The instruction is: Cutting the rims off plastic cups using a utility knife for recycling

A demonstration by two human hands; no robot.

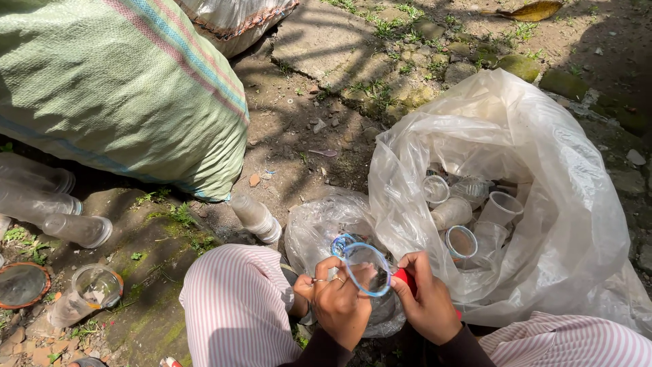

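Head view: we see the left hand (337, 306) gripping a clear plastic cup (365, 269) by its rim, just before the open clear plastic bag (543, 170) of cups. The right hand (429, 306) is closed on a red-handled tool (405, 278), possibly a cutter, touching the cup.

Outdoor yard, waste-sorting spot. Bare dirt ground (299, 129) with pebbles, weeds, mossy stones (519, 66), cracked concrete slab (326, 41). Sun, branch shadows. Big stuffed woven sack (122, 88) at upper left; clear plastic bag (543, 170) full of used plastic cups (502, 207) at right; loose bottles (41, 204) lying on ground at left edge.
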